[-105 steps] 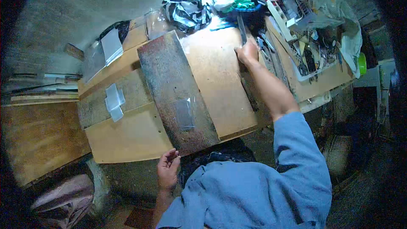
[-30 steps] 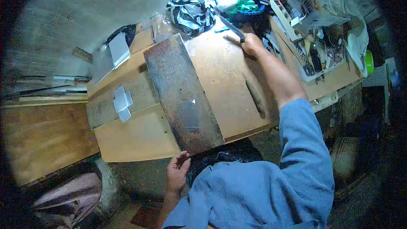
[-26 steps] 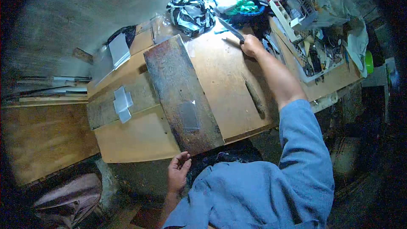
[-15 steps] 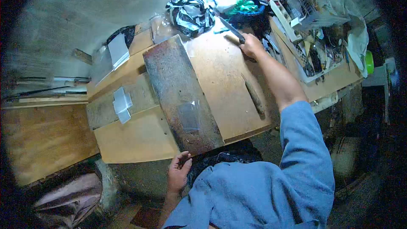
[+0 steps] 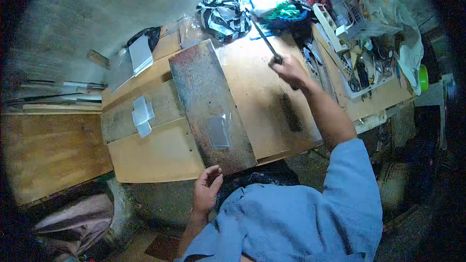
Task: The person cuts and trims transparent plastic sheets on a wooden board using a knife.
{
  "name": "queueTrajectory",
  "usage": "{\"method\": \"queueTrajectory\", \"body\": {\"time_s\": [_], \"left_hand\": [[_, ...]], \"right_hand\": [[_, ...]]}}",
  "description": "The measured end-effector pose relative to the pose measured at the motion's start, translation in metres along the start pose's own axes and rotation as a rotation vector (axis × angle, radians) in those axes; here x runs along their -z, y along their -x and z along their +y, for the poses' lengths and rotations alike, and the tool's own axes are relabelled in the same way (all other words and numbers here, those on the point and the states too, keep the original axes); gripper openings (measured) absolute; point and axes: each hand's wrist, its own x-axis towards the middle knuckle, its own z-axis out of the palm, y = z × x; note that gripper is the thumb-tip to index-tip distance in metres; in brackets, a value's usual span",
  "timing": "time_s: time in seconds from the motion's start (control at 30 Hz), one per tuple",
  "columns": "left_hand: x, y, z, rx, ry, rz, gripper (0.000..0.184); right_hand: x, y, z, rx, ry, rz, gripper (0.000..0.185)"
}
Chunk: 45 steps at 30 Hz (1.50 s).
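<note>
A long dark knife [image 5: 264, 39] is in my right hand [image 5: 291, 71], over the right part of the table [image 5: 257, 87]; its blade points up and left toward the bags. My left hand [image 5: 208, 190] is at the front edge, fingers curled and apart with nothing between them, beside the lower end of a dark speckled board [image 5: 201, 87]. On that board lies a small clear plastic piece [image 5: 219, 132]. Another translucent piece [image 5: 142, 115] rests on a grey board strip to the left. Below my right hand, a dark long object [image 5: 291, 112] lies on the table.
A black-and-white striped bag [image 5: 223, 18] and a blue-rimmed basket [image 5: 291, 17] stand at the back. To the right are a power strip [image 5: 330, 26] and a white tray [image 5: 361, 90] of tools. White sheets [image 5: 141, 54] lie at the back left.
My right hand has come down toward me with the knife, which was pointing up-left near the bags. The left hand stays by the board's lower end. The view has shifted slightly.
</note>
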Motion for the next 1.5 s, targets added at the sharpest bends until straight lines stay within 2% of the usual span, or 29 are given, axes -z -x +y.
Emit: {"method": "queueTrajectory", "body": {"time_s": [0.03, 0.07, 0.1, 0.13, 0.17, 0.2, 0.23, 0.27, 0.33, 0.43, 0.47, 0.53, 0.63, 0.73, 0.87, 1.0, 1.07, 1.13, 1.2, 1.37, 1.47, 1.5], "left_hand": [[-0.003, -0.002, 0.002, -0.025, -0.025, -0.024, 0.029], [-0.006, -0.005, 0.005, -0.049, -0.049, -0.048, 0.030], [-0.011, -0.007, 0.008, -0.047, -0.045, -0.041, 0.030], [-0.017, -0.010, 0.012, -0.097, -0.023, -0.058, 0.030], [-0.021, -0.012, 0.016, -0.144, -0.004, -0.072, 0.030], [-0.025, -0.012, 0.023, -0.135, -0.004, -0.061, 0.030], [-0.029, -0.012, 0.032, -0.112, 0.045, -0.087, 0.030], [-0.032, -0.012, 0.037, -0.093, 0.095, -0.113, 0.031], [-0.038, -0.010, 0.040, -0.105, 0.128, -0.149, 0.028], [-0.037, -0.010, 0.033, -0.081, 0.079, -0.217, 0.023], [-0.036, -0.009, 0.030, -0.037, 0.000, -0.244, 0.020], [-0.039, -0.002, 0.034, -0.036, 0.012, -0.199, 0.017], [-0.040, 0.000, 0.034, -0.094, 0.141, -0.016, 0.014], [-0.036, -0.003, 0.023, -0.142, 0.266, 0.032, 0.014], [-0.034, -0.002, 0.017, -0.183, 0.218, 0.027, 0.014], [-0.038, -0.002, 0.011, -0.109, 0.281, 0.021, 0.012], [-0.040, -0.001, 0.017, -0.146, 0.146, 0.076, 0.011], [-0.038, -0.002, 0.017, -0.089, 0.090, 0.063, 0.011], [-0.036, -0.007, 0.008, -0.136, 0.142, -0.023, 0.010], [-0.045, -0.016, 0.011, -0.108, 0.075, -0.025, 0.013], [-0.052, -0.023, 0.016, -0.104, 0.039, -0.001, 0.012], [-0.053, -0.025, 0.019, -0.099, 0.031, 0.027, 0.012]], "right_hand": [[0.000, 0.018, -0.018, -0.045, -0.133, -0.076, 0.010], [0.005, 0.038, -0.043, -0.241, -0.333, -0.248, 0.008], [0.003, 0.056, -0.054, -0.315, -0.347, -0.326, 0.011], [-0.002, 0.077, -0.064, -0.254, -0.522, -0.366, 0.015], [-0.001, 0.096, -0.084, -0.274, -0.477, -0.444, 0.015], [-0.008, 0.114, -0.091, -0.273, -0.516, -0.488, 0.018], [-0.015, 0.132, -0.102, -0.181, -0.521, -0.472, 0.023], [-0.021, 0.145, -0.104, -0.133, -0.661, -0.532, 0.029], [-0.031, 0.167, -0.116, -0.129, -0.666, -0.624, 0.034], [-0.046, 0.194, -0.122, -0.084, -0.604, -0.624, 0.037], [-0.045, 0.196, -0.127, -0.087, -0.606, -0.628, 0.037], [-0.039, 0.196, -0.142, -0.249, -0.745, -0.673, 0.035], [-0.039, 0.199, -0.142, -0.303, -0.712, -0.621, 0.033], [-0.041, 0.205, -0.133, -0.351, -0.781, -0.562, 0.027], [-0.051, 0.214, -0.122, -0.399, -0.923, -0.405, 0.016], [-0.056, 0.219, -0.114, -0.400, -0.851, -0.350, 0.009], [-0.061, 0.222, -0.107, -0.337, -0.834, -0.364, 0.007], [-0.059, 0.223, -0.111, -0.353, -0.807, -0.351, 0.008], [-0.058, 0.224, -0.111, -0.359, -0.917, -0.362, 0.008], [-0.055, 0.226, -0.099, -0.466, -0.832, -0.371, 0.010], [-0.047, 0.220, -0.089, -0.496, -0.861, -0.319, 0.011], [-0.039, 0.214, -0.085, -0.454, -0.776, -0.213, 0.012]]}}
